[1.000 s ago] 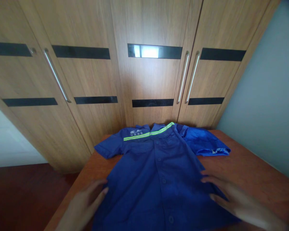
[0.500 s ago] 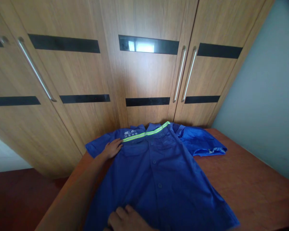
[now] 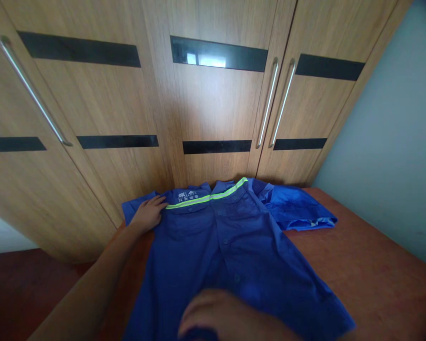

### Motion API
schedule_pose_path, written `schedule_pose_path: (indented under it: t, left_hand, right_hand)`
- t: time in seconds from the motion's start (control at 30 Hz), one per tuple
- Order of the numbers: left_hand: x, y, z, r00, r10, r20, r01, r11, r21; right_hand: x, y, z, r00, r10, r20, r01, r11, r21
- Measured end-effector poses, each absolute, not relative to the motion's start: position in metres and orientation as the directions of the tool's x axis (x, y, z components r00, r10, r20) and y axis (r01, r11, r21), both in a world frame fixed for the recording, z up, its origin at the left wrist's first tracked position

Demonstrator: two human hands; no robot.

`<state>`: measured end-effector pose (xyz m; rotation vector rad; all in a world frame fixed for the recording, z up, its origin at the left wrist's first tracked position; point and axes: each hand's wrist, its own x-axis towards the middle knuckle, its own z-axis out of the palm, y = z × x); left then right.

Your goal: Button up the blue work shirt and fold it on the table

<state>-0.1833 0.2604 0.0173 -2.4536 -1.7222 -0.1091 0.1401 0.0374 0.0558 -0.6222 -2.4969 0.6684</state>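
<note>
A dark blue short-sleeved work shirt [image 3: 188, 246] lies front up, with its collar toward the cabinet. It has a button placket, chest pockets, a yellow-green reflective stripe and white printing on the left-hand side of the picture. My left hand [image 3: 149, 214] rests on the shirt near the sleeve on that side, fingers stretched toward the stripe's end. Low in the picture, my right hand [image 3: 227, 315] is smeared by motion. Its fingers curl round a bunch of the shirt's front; its fingertips are hidden.
The shirt is spread on a reddish-brown surface [image 3: 369, 265]. Behind it stands a wooden cabinet [image 3: 213, 104] with black strips and long metal handles. A pale wall [image 3: 386, 166] rises on the right. At lower left shows a dark red floor [image 3: 28, 293].
My left hand has shifted left and up along the shirt toward the sleeve. My right hand has moved right, and the fabric around it is pulled. The view has tilted slightly.
</note>
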Motion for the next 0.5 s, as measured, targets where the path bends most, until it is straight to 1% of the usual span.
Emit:
schedule_pose_path:
  t: [0.03, 0.07, 0.1, 0.17, 0.2, 0.23, 0.27, 0.3, 0.33, 0.37, 0.47, 0.5]
  left_hand:
    - [-0.184, 0.257, 0.021, 0.3, 0.938, 0.174, 0.951, -0.282, -0.124]
    - [-0.184, 0.252, 0.025, 0.259, 0.944, 0.205, 0.96, -0.228, -0.166]
    - [-0.183, 0.247, 0.029, 0.223, 0.947, 0.232, 0.964, -0.179, -0.196]
    - [-0.174, 0.236, 0.035, 0.173, 0.948, 0.267, 0.97, -0.118, -0.211]
    - [-0.167, 0.23, 0.036, 0.161, 0.947, 0.279, 0.972, -0.104, -0.209]
    - [-0.157, 0.224, 0.036, 0.155, 0.945, 0.287, 0.974, -0.098, -0.205]
    - [-0.146, 0.217, 0.034, 0.157, 0.945, 0.286, 0.976, -0.104, -0.194]
    - [-0.134, 0.211, 0.031, 0.166, 0.946, 0.28, 0.977, -0.119, -0.178]
    - [-0.123, 0.205, 0.027, 0.181, 0.95, 0.253, 0.979, -0.149, -0.141]
    - [-0.114, 0.199, 0.022, 0.2, 0.956, 0.212, 0.978, -0.182, -0.102]
    - [-0.102, 0.189, 0.005, 0.248, 0.963, 0.107, 0.969, -0.249, -0.007]
    - [-0.103, 0.189, 0.001, 0.266, 0.959, 0.095, 0.963, -0.268, 0.01]
  right_hand:
    - [0.159, 0.053, 0.058, -0.722, 0.606, 0.334, 0.361, 0.742, -0.565]
    - [0.181, 0.071, 0.057, -0.574, 0.733, 0.365, 0.486, 0.664, -0.569]
    - [0.206, 0.09, 0.054, -0.4, 0.824, 0.401, 0.614, 0.566, -0.55]
    - [0.254, 0.122, 0.041, -0.115, 0.899, 0.422, 0.818, 0.327, -0.474]
    - [0.276, 0.132, 0.032, -0.016, 0.915, 0.404, 0.877, 0.207, -0.433]
    - [0.293, 0.138, 0.022, 0.066, 0.931, 0.359, 0.908, 0.093, -0.409]
    - [0.307, 0.14, 0.012, 0.116, 0.951, 0.287, 0.913, 0.012, -0.409]
    - [0.315, 0.138, 0.003, 0.132, 0.968, 0.215, 0.905, -0.029, -0.425]
    - [0.32, 0.132, -0.004, 0.116, 0.98, 0.159, 0.892, -0.033, -0.451]
    - [0.321, 0.125, -0.008, 0.062, 0.992, 0.11, 0.87, 0.0, -0.492]
    - [0.322, 0.11, -0.002, -0.25, 0.968, -0.012, 0.733, 0.181, -0.656]
    - [0.324, 0.112, 0.005, -0.335, 0.941, -0.053, 0.676, 0.201, -0.709]
